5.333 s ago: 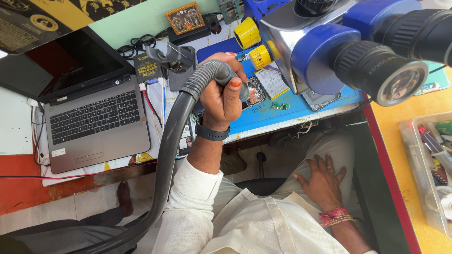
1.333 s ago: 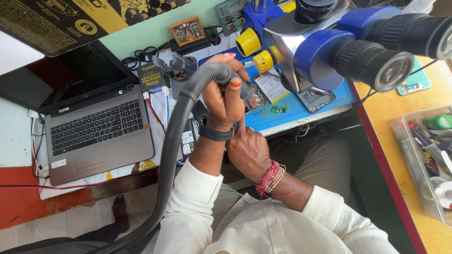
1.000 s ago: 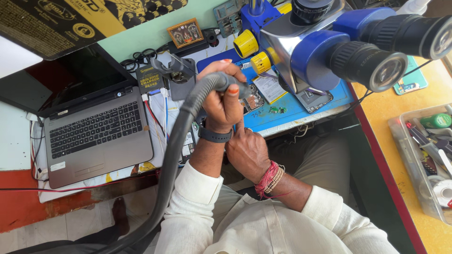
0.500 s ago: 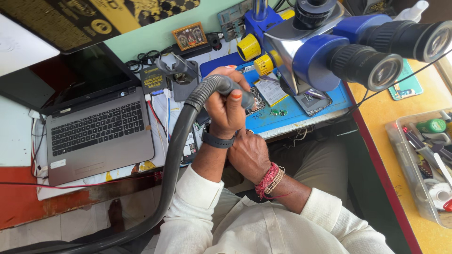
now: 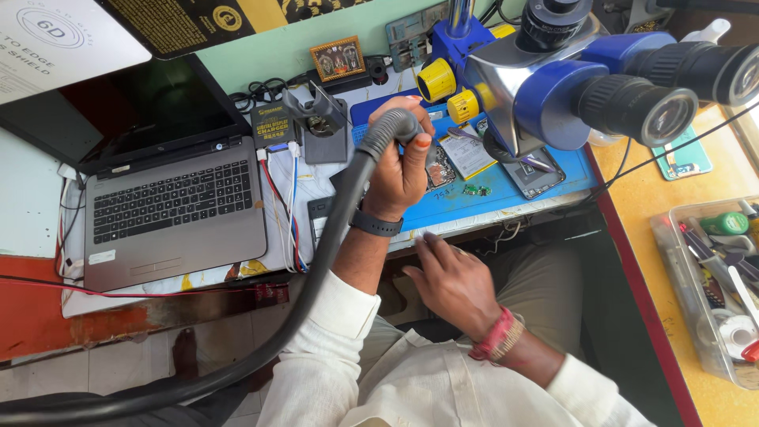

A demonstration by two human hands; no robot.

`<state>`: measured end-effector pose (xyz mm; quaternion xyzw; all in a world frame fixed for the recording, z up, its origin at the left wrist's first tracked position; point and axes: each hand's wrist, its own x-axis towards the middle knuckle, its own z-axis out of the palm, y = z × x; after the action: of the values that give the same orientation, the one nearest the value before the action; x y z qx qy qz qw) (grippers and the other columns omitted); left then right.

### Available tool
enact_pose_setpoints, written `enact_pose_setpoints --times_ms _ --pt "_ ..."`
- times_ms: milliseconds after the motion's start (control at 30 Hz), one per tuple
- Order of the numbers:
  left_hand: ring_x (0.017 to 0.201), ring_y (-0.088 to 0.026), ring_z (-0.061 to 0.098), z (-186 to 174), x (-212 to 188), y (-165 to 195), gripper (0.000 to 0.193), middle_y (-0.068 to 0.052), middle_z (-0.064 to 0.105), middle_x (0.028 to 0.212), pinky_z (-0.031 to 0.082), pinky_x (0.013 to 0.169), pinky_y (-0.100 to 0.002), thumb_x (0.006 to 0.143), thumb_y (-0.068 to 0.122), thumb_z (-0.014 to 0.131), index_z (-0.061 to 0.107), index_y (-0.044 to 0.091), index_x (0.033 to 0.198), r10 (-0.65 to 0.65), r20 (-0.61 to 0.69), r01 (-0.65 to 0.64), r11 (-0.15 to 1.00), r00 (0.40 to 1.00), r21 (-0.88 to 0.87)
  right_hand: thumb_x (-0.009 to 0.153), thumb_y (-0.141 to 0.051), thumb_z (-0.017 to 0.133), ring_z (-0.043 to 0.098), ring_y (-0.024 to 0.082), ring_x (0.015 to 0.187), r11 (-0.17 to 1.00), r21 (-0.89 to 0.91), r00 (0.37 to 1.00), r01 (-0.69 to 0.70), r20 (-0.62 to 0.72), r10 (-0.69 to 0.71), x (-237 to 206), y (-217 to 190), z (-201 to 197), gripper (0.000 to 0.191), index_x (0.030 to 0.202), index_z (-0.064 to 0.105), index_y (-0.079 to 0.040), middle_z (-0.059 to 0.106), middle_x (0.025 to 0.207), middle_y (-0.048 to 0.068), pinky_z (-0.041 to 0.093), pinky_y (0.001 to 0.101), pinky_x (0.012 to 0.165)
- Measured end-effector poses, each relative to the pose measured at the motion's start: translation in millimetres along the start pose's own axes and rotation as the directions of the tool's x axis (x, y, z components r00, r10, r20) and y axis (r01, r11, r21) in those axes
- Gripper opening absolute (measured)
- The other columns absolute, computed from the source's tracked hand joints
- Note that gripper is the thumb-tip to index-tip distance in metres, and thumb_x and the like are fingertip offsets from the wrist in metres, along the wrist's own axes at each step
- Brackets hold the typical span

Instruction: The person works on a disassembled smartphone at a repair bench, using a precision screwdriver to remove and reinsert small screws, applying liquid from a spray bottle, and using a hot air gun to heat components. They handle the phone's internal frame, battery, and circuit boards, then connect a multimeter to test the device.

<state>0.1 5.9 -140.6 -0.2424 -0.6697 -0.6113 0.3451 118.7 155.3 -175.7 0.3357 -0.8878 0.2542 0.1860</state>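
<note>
My left hand [image 5: 402,166] is closed around the end of a thick grey corrugated hose [image 5: 332,237], holding its tip over an opened phone [image 5: 439,166] on the blue work mat [image 5: 490,202]. A dark watch band sits on that wrist. My right hand [image 5: 455,281] hovers below the desk edge above my lap, fingers spread and holding nothing; red threads circle its wrist. A small green circuit board [image 5: 474,190] lies on the mat just right of the left hand.
A blue and silver stereo microscope [image 5: 569,87] with yellow knobs overhangs the mat. A second phone [image 5: 534,170] lies beneath it. An open laptop [image 5: 174,209] sits at left, a tool holder [image 5: 324,126] behind the hose, and a clear tray of tools [image 5: 715,277] on the yellow bench at right.
My right hand rose from my lap to the desk edge near the left wrist, and has now drawn slightly back and opened. The left hand keeps hold of the hose, which shifted little.
</note>
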Motion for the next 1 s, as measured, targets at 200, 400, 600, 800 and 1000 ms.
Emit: enact_pose_setpoints --times_ms 200,400,600,800,1000 --pt "0.079 -0.011 0.061 8 -6 -3 0.041 -0.003 0.059 0.091 0.054 0.078 -0.026 0.112 0.039 0.058 0.049 0.006 0.135 -0.067 -0.005 0.066 0.991 0.998 -0.118 0.086 -0.026 0.076 0.071 0.024 0.077 0.99 0.006 0.987 -0.142 0.072 0.141 -59 25 -6 0.032 0.11 0.073 -0.004 0.07 0.093 0.006 0.057 0.0366 0.065" --pt "0.08 -0.01 0.06 8 -5 -11 0.045 -0.004 0.062 0.092 0.053 0.079 -0.026 0.111 0.041 0.057 0.048 0.004 0.134 -0.027 -0.012 0.027 1.0 1.0 -0.004 0.085 -0.03 0.075 0.071 0.022 0.069 0.968 -0.029 0.937 -0.25 0.244 0.249 -94 44 2 0.032 0.107 0.075 -0.006 0.07 0.084 0.005 0.056 0.0359 0.056" --pt "0.083 -0.01 0.061 15 -9 -17 0.041 -0.006 0.063 0.095 0.053 0.086 -0.027 0.114 0.041 0.055 0.049 0.006 0.134 0.001 -0.055 -0.004 0.998 0.999 -0.061 0.087 -0.033 0.073 0.072 0.023 0.071 0.958 -0.079 0.928 -0.276 0.236 0.287 -104 53 3 0.032 0.105 0.075 -0.007 0.07 0.083 0.004 0.057 0.0363 0.058" --pt "0.079 -0.01 0.059 14 -11 -20 0.043 -0.005 0.063 0.095 0.051 0.071 -0.025 0.11 0.04 0.057 0.05 0.004 0.133 -0.065 -0.043 0.062 0.995 0.997 -0.077 0.086 -0.035 0.072 0.072 0.024 0.072 0.944 -0.091 0.908 -0.316 0.26 0.329 -110 56 5 0.033 0.105 0.075 -0.008 0.07 0.082 0.005 0.056 0.0379 0.058" --pt "0.087 -0.014 0.062 28 -6 -21 0.041 -0.007 0.062 0.103 0.053 0.084 -0.029 0.113 0.039 0.055 0.047 0.007 0.136 0.031 -0.068 -0.036 0.997 0.997 -0.069 0.086 -0.035 0.072 0.072 0.025 0.071 0.944 -0.109 0.9 -0.312 0.283 0.33 -116 58 6 0.033 0.106 0.075 -0.009 0.07 0.082 0.005 0.056 0.0382 0.057"
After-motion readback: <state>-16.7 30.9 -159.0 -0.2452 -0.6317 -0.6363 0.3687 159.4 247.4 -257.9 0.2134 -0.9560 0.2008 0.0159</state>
